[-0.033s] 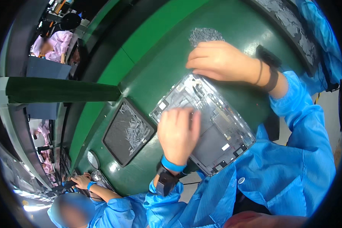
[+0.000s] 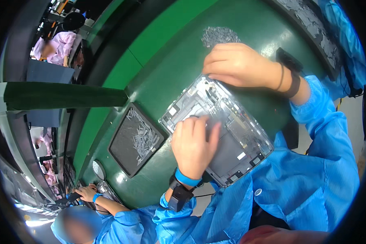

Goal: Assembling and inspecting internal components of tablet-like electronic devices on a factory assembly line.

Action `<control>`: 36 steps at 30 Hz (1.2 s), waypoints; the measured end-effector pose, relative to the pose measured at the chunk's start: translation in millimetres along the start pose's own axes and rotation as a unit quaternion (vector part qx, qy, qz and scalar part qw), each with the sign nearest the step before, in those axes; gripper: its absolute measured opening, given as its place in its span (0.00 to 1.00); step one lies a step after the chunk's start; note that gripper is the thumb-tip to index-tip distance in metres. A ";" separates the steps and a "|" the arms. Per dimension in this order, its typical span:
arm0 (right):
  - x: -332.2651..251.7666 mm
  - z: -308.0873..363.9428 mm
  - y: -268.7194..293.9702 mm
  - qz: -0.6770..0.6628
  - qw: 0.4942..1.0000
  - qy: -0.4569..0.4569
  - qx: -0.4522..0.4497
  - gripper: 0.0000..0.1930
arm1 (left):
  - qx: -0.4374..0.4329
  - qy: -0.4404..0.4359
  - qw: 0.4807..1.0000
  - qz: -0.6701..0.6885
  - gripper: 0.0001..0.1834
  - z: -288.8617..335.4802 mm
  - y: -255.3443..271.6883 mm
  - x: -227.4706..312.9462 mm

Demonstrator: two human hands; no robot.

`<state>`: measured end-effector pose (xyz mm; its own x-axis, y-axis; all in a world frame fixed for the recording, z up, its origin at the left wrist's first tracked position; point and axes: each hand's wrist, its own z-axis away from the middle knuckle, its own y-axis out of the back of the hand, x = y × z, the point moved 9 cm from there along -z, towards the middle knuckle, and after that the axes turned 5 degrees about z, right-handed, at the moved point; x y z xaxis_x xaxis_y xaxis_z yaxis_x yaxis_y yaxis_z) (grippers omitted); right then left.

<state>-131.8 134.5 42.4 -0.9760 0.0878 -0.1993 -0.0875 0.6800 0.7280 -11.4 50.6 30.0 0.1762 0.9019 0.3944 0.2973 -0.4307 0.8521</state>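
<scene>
Mid-frame, the left hand overlaps an opened device, the right hand its top corner, both grips unclear.

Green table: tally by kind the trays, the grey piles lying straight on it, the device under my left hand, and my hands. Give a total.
Trays: 2 (left tray, right tray)
Piles: 1 (grey pile)
Devices: 1 (open device)
Hands: 2 (left hand, right hand)
Total: 6
</scene>
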 end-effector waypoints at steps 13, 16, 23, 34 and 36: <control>-46.2 34.3 25.3 -0.012 0.994 0.089 0.058 0.12 | -0.033 0.233 0.925 0.297 0.07 -13.9 -10.7 -45.7; -60.6 31.1 4.4 0.044 0.985 0.167 -0.005 0.14 | -0.061 0.223 0.906 0.356 0.08 -30.8 -16.4 -69.1; -66.9 31.6 1.5 0.049 0.980 0.190 0.029 0.15 | -0.181 0.191 0.899 0.349 0.09 -51.4 -20.9 -71.7; -56.8 14.4 -12.9 0.189 0.977 0.091 0.043 0.10 | -0.039 0.176 0.942 0.281 0.11 -46.8 -25.8 -97.1; -53.0 14.0 -21.3 0.200 0.977 0.074 0.016 0.10 | -0.031 0.157 0.951 0.265 0.11 -48.7 -25.3 -92.6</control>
<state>-75.3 125.5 28.3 -0.9490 0.2475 0.1953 0.3111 0.6357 0.7065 -81.0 -20.5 -11.4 -0.0056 0.5292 0.8485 0.1868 -0.8330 0.5208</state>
